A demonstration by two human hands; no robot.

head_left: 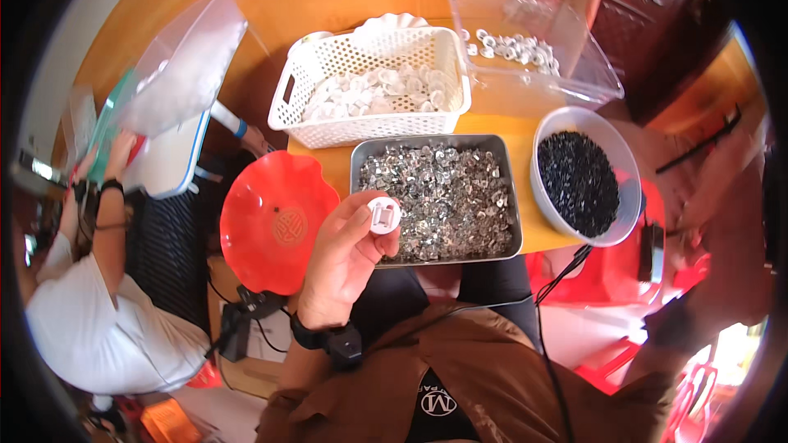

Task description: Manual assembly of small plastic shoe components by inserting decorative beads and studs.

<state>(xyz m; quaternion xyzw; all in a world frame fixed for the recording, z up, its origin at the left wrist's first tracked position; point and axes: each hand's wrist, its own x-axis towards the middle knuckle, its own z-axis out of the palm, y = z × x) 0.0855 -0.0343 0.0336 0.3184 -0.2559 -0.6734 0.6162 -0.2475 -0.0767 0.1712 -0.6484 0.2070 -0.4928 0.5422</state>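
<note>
Left hand had a round white part pinched in its fingers (gray tray of shiny bits nearby). Right hand: couldn't tell.

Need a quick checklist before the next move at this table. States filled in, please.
1. White round part held: ok, pinched in the left hand.
2. Recessed side visible: ok, it faces the camera.
3. Metal parts stocked: ok, they cover most of the grey tray.
4. Metal parts lined up: not ok, they lie in a jumbled heap.
5. Bowl of black pieces fully on the table: cannot tell, its base is hidden.
6. Right hand placed: cannot tell, it can't be made out.
</note>
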